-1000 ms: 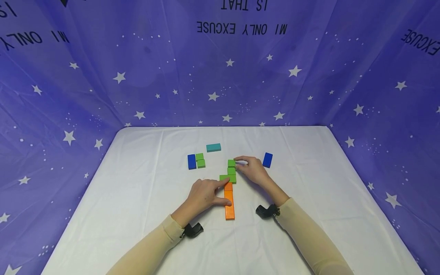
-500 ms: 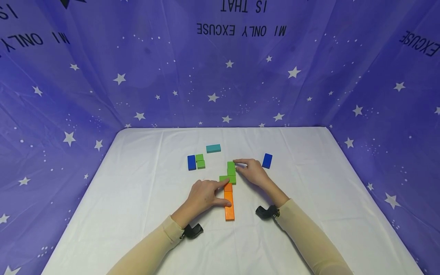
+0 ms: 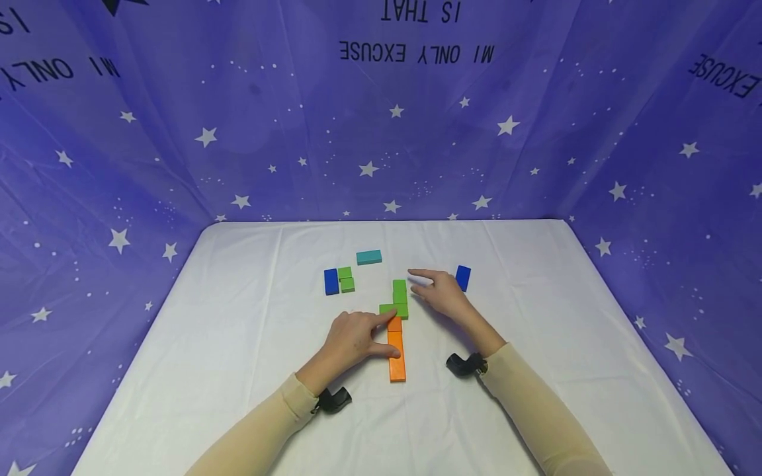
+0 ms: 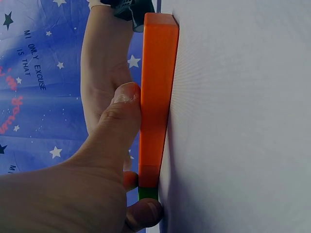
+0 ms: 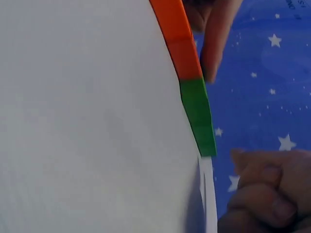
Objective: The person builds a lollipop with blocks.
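A column of blocks lies on the white table. An orange block [image 3: 397,369] forms its near end, with a short orange block [image 3: 395,324] beyond it. A green block [image 3: 402,311] lies crosswise, and small green blocks [image 3: 399,291] top the column. My left hand [image 3: 351,337] rests over the column from the left. Its thumb [image 4: 121,109] presses the long orange block and its index fingertip touches the crosswise green one. Just right of the small green blocks, my right hand [image 3: 443,294] hovers with thumb and index finger apart, nothing between them.
A blue block [image 3: 331,281] and two small green blocks [image 3: 346,279] sit together at left. A teal block [image 3: 369,257] lies farther back. Behind the right hand is another blue block [image 3: 463,277]. A purple starry curtain [image 3: 381,132] surrounds the table's back and sides.
The small green blocks slid together toward the crosswise green block, with the right fingers at them. The right hand then moved off slightly to the right. The left hand stayed in place.
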A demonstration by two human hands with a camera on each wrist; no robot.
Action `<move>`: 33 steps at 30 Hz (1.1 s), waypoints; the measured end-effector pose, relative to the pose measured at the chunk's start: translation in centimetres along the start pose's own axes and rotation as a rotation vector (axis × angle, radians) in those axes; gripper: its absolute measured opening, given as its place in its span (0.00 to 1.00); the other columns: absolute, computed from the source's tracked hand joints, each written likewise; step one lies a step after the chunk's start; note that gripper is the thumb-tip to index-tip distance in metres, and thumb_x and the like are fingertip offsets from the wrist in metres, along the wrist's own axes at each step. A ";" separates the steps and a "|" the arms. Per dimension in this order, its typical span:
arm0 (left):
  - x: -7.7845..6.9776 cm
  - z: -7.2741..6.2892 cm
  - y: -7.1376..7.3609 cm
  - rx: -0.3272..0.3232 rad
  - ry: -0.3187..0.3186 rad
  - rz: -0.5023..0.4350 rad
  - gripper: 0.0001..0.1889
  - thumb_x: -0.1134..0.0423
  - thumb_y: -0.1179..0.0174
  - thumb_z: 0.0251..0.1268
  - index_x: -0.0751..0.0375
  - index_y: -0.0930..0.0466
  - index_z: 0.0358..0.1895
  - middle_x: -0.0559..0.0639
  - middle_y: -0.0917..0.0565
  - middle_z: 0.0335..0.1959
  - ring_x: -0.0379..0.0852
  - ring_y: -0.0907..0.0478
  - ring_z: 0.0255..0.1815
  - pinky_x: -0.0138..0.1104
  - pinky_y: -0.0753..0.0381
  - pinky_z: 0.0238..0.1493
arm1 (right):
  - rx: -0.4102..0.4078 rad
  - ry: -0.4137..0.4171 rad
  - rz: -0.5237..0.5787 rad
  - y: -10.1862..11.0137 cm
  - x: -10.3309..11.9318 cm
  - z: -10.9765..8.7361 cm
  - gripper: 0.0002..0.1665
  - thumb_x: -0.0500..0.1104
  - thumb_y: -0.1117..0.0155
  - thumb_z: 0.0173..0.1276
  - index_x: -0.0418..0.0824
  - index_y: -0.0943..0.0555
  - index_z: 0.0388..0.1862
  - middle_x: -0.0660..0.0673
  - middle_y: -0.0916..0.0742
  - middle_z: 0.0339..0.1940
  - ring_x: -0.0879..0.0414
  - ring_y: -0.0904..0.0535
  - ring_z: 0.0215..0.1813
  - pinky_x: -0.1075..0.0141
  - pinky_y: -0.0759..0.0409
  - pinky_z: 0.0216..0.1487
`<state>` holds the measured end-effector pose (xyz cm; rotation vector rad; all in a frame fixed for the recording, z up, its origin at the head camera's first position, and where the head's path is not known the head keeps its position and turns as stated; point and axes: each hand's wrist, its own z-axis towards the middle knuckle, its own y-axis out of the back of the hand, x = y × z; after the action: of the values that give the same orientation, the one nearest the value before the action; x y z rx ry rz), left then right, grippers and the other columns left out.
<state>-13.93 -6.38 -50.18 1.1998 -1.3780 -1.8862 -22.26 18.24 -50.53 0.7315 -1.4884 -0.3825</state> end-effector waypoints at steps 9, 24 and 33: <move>0.2 0.0 -0.1 0.013 0.001 -0.013 0.48 0.24 0.26 0.45 0.38 0.22 0.74 0.38 0.36 0.15 0.38 0.41 0.17 0.32 0.48 0.25 | 0.020 -0.048 0.201 2.7 -0.6 0.1 0.33 0.50 0.29 0.74 0.55 0.23 0.77 0.55 0.30 0.11 0.59 0.39 0.15 0.66 0.37 0.18; 0.0 0.0 -0.1 0.018 0.019 -0.019 0.49 0.24 0.26 0.44 0.36 0.22 0.74 0.37 0.36 0.15 0.37 0.42 0.17 0.33 0.48 0.25 | 0.045 0.011 0.353 8.3 -2.6 -0.3 0.43 0.54 0.26 0.73 0.57 0.33 0.82 0.55 0.30 0.14 0.60 0.43 0.14 0.66 0.39 0.20; 0.1 0.0 -0.2 0.014 0.012 -0.018 0.49 0.24 0.25 0.43 0.37 0.22 0.74 0.37 0.35 0.15 0.37 0.42 0.17 0.32 0.48 0.25 | 0.100 -0.015 0.351 11.0 -5.0 -0.8 0.50 0.52 0.27 0.74 0.59 0.44 0.86 0.55 0.28 0.18 0.61 0.42 0.16 0.66 0.40 0.20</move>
<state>-13.95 -6.41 -50.40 1.2321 -1.3803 -1.8817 -24.13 29.75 -47.13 0.5315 -1.6227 -0.0472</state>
